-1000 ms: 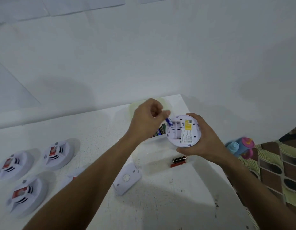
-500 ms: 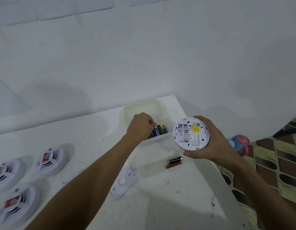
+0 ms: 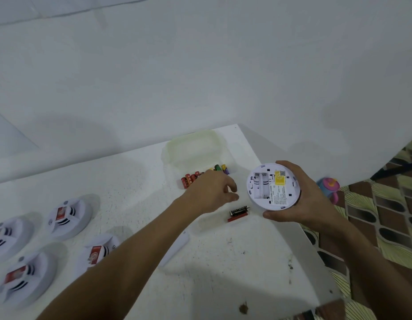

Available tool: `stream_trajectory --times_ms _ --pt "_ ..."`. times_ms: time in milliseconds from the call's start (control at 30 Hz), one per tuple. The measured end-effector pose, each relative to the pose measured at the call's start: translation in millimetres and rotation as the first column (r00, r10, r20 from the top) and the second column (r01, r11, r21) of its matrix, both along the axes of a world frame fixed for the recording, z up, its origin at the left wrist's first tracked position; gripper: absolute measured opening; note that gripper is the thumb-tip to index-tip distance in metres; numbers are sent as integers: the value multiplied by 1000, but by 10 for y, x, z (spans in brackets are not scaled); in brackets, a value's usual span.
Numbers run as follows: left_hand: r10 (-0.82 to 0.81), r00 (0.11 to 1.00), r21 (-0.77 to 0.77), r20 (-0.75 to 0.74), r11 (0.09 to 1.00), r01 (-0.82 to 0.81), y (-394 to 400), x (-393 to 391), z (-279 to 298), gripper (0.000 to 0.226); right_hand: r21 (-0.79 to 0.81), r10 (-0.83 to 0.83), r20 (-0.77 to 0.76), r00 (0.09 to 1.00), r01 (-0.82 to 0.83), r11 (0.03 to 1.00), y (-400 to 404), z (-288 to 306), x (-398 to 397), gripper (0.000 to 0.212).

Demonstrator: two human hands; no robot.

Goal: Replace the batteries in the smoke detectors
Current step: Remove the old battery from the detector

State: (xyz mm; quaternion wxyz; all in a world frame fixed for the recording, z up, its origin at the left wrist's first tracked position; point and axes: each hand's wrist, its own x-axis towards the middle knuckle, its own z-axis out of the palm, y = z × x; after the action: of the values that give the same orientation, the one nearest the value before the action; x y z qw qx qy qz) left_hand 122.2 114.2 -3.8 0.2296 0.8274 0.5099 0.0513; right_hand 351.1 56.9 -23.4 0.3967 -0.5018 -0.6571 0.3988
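Observation:
My right hand (image 3: 304,202) holds a round white smoke detector (image 3: 273,185) back side up, above the table's right edge. Its battery compartment (image 3: 260,184) is open and empty, next to a yellow label. My left hand (image 3: 212,192) hovers over a clear plastic box (image 3: 203,225), fingers loosely curled and apart, with nothing visible in them. In the box lie red batteries (image 3: 190,179) and green, yellow and purple ones (image 3: 221,168). A black battery (image 3: 239,210) and a red battery (image 3: 237,218) lie just in front of my left hand.
Several more smoke detectors (image 3: 68,215) stand face up at the table's left. A white mounting plate (image 3: 175,248) lies partly under my left forearm. The box's pale lid (image 3: 193,146) lies behind it by the wall. A pink and blue cup (image 3: 329,185) sits on the patterned floor.
My left hand took a blue battery away from the detector, dipped into the box, and now sits nearer, to the right, without it. My right hand shifted the detector right.

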Motion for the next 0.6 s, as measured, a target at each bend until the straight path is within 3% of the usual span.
stream_trajectory --times_ms 300,433,600 --pt "-104 993 -124 -53 988 97 -67 149 -112 31 -41 -48 36 998 50 998 -313 -12 237 103" --pt "-176 981 -91 -87 982 168 -70 152 -138 32 -43 -61 39 997 63 997 -426 -5 271 98" --pt "-121 991 -78 -53 990 117 -131 112 -157 44 -46 -68 37 997 70 997 -474 9 255 93"
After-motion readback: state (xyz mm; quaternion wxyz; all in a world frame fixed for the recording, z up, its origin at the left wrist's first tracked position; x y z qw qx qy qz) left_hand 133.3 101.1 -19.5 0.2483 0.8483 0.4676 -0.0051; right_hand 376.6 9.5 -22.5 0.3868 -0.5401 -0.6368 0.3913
